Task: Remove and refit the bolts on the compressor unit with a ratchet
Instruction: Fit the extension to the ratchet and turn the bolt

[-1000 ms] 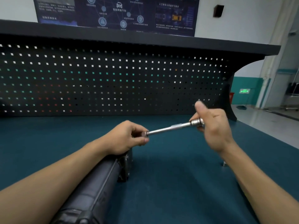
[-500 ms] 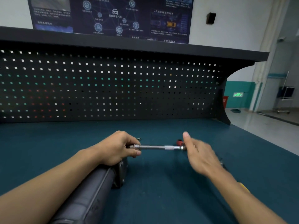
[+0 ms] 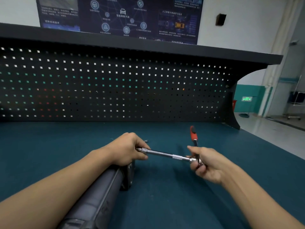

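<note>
Two hands share one ratchet [image 3: 192, 137]. Left hand [image 3: 127, 149] fingers [image 3: 141, 145] pinch the bar [image 3: 165, 154] tip over the compressor [image 3: 102, 195], 7 o'clock. Right hand [image 3: 205, 165] fingers curl round the ratchet head, 4 o'clock, red handle pointing to 12. Teal surface [image 3: 165, 204] below.

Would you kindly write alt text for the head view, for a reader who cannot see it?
A left hand grips one end of a chrome extension bar above a dark compressor unit; the right hand holds the red-handled ratchet at the other end, over a teal bench.
</note>
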`<state>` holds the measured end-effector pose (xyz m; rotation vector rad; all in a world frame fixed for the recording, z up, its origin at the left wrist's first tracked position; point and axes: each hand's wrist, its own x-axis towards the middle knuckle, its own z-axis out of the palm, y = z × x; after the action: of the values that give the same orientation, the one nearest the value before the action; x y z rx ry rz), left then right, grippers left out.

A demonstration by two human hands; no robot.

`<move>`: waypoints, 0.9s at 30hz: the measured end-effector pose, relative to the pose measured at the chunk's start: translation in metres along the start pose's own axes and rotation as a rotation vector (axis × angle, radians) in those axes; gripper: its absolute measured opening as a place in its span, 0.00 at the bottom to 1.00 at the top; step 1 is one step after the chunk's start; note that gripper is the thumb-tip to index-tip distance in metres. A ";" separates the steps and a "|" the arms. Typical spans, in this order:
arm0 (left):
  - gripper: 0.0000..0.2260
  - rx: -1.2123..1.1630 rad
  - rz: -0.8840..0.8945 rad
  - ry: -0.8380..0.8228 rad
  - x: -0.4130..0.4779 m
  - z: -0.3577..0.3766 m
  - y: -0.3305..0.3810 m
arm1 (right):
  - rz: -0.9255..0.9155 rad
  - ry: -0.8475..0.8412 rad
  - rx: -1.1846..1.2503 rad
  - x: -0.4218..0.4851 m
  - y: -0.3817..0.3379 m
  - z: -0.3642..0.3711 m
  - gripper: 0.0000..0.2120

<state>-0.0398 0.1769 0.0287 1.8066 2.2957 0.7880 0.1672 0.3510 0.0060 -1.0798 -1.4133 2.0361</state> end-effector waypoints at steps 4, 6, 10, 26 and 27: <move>0.12 0.050 -0.038 0.046 -0.003 -0.003 0.000 | -0.141 -0.073 0.005 0.003 0.001 -0.005 0.12; 0.22 0.043 -0.092 -0.014 -0.006 -0.008 -0.006 | -0.232 -0.081 -0.029 0.005 0.001 -0.016 0.17; 0.21 -0.100 -0.142 -0.188 -0.011 -0.014 -0.017 | -0.299 -0.047 -0.063 0.009 0.001 -0.038 0.22; 0.04 -0.167 -0.148 -0.047 -0.011 -0.007 -0.013 | -0.308 -0.087 -0.032 0.016 0.012 -0.013 0.20; 0.04 -0.165 -0.145 -0.047 -0.012 -0.007 -0.012 | -0.305 -0.086 -0.027 0.016 0.011 -0.012 0.20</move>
<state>-0.0504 0.1617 0.0267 1.5541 2.2297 0.8727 0.1681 0.3651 -0.0121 -0.7407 -1.5466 1.8663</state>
